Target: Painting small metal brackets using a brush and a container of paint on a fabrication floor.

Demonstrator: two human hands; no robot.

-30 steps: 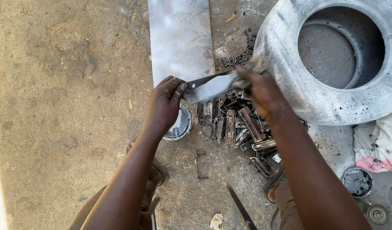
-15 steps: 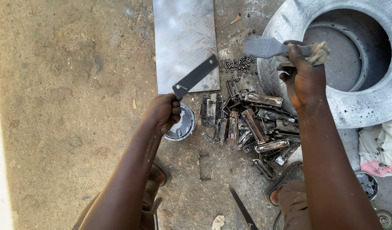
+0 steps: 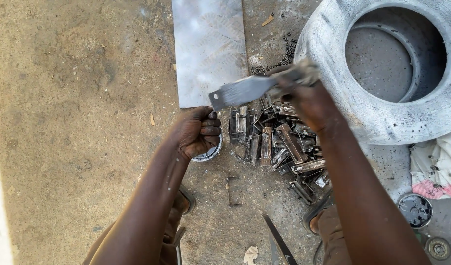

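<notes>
- A flat metal strip [image 3: 245, 91] is raised above the ground, over the scrap pile [image 3: 279, 142].
- Right hand [image 3: 304, 95]: fingers wrapped round the strip's right end.
- Left hand [image 3: 198, 130]: fingers curled into a fist just below the strip's left tip; what it holds cannot be told.
- A small tin [image 3: 210, 152] sits under that fist.
- A metal sheet [image 3: 208, 49] lies beyond; a grey tyre [image 3: 382, 118] to the right.

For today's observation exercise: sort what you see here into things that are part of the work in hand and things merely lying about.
In hand or in use:
- left hand, fisted over the small tin
- right hand holding the flat metal strip
- pile of metal brackets

Lying about:
- metal sheet
- grey tyre
- cloth
- dark blade
- small round lid
</notes>
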